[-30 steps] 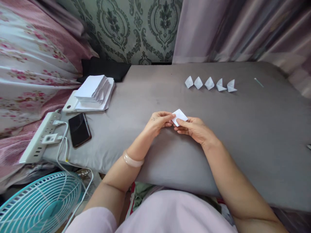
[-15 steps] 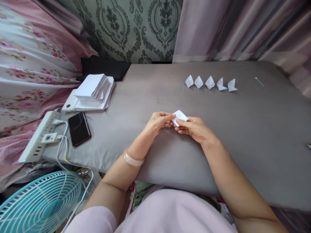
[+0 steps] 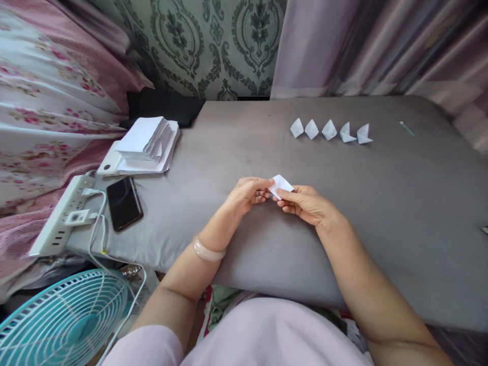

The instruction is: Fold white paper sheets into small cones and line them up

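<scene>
Five folded paper shapes (image 3: 329,130), apparently finished, stand in a row on grey cloth (image 3: 229,137). Left hand (image 3: 245,196) and right hand (image 3: 307,204) pinch a small folded paper (image 3: 281,182) above it, seemingly part-folded; paper stack (image 3: 140,136) lies unfolded-looking at left.

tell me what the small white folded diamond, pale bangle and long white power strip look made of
Small white folded diamond: likely paper, matte, with thin crisp edges.
Pale ring-shaped bangle: polished, by its sheen; stone, glass or plastic, can't tell.
Long white power strip: probably smooth hard plastic, by its moulded casing.
</scene>
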The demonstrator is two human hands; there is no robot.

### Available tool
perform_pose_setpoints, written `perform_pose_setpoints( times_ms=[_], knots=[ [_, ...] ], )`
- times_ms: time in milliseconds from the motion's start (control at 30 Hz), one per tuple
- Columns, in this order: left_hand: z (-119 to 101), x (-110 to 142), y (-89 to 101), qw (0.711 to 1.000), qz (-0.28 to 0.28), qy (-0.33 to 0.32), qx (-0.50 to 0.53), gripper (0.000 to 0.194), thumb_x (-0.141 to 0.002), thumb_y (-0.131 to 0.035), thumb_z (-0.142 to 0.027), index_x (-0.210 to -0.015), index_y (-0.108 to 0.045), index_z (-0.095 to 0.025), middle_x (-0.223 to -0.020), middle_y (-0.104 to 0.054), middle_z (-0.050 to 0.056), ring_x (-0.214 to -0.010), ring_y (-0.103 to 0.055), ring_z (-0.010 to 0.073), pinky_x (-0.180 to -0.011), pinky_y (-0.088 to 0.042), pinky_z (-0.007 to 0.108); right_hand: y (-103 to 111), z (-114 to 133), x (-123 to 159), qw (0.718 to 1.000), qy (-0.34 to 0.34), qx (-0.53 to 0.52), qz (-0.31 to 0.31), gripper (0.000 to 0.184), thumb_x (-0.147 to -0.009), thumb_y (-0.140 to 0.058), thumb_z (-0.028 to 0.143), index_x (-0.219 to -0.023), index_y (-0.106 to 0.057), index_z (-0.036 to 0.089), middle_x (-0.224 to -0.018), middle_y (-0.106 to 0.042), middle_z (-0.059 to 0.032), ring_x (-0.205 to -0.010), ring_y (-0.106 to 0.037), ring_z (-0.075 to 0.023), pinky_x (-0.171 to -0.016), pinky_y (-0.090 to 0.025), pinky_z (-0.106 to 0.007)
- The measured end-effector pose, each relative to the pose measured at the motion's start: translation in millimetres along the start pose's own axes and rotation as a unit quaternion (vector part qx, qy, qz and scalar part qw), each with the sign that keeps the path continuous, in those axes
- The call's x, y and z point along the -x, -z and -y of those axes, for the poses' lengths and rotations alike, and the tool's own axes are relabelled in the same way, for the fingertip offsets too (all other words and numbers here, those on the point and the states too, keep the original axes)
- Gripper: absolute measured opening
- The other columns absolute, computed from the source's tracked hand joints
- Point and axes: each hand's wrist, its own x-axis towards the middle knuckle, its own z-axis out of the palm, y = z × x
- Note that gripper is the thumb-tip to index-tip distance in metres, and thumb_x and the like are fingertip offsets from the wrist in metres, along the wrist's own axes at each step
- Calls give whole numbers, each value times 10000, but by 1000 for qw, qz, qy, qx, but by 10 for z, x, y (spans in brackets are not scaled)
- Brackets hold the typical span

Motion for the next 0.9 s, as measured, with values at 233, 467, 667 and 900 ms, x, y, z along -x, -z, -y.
perform_pose_setpoints(
  times_ms=[233, 467, 667, 900],
  knots=[
    [24, -9, 0, 999, 2, -21, -45, 144, -768, -681, -177, -663, -630, -92, -556, -625, 45, -460, -536, 69, -483, -415, 183, -30, -8, -21, 1000, 3, -3, -5, 61, -775, -730, 128, -716, -718, 120, -697, -718, -35, -518, -618, -59, -466, -530, -122],
    [75, -65, 35, 985, -19, -97, -138, 224, -750, -728, -310, -685, -653, -109, -553, -581, 17, -455, -478, 60, -448, -349, 186, -38, -60, -94, 999, 35, 37, -3, 69, -708, -789, 142, -702, -722, 124, -643, -703, -26, -515, -620, -64, -475, -525, -118],
    [77, -38, 14, 977, -9, -171, -130, 323, -712, -751, -418, -664, -621, -126, -538, -533, -23, -428, -389, 36, -423, -258, 194, 3, -69, -92, 997, 55, 51, 24, 173, -642, -845, 241, -724, -733, 137, -702, -726, -43, -548, -629, -69, -491, -521, -125],
    [138, -48, -61, 972, -1, -200, -127, 415, -714, -716, -525, -668, -607, -127, -554, -544, -13, -469, -460, 60, -444, -274, 196, 4, -60, -80, 996, 61, 48, 50, 227, -626, -855, 295, -728, -732, 135, -659, -707, -27, -531, -609, -56, -516, -520, -130]
  ],
)
